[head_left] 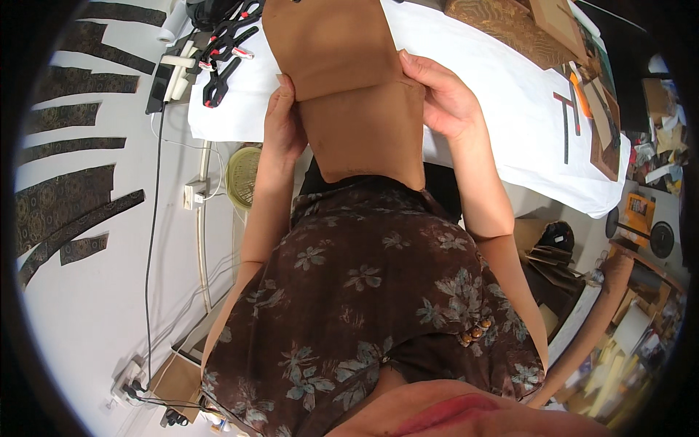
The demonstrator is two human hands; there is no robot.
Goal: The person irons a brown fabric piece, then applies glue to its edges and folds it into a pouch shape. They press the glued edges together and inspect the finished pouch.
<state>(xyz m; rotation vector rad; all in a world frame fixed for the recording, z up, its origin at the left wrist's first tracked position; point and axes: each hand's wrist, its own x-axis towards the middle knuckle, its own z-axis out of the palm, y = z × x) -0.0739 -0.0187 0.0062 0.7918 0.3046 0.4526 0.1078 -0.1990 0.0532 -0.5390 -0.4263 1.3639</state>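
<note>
A brown leather-like panel (362,135) hangs between my hands over the near edge of the white-covered table (495,98). A slanted edge or fold runs across it, with a wider section above and a narrower one below. My left hand (285,120) grips its left side near that line, thumb on the front. On the right side my right hand (442,95) pinches the edge, thumb in front and the other fingers mostly behind. The panel's lower end reaches my lap.
Black spring clamps (216,86) lie at the table's left end, beside pale sticks (179,76). Brown patterned sheets (502,33) rest at the far right. Dark fabric strips (76,147) hang on the left wall. A yellow-green basket (245,178) stands below the table.
</note>
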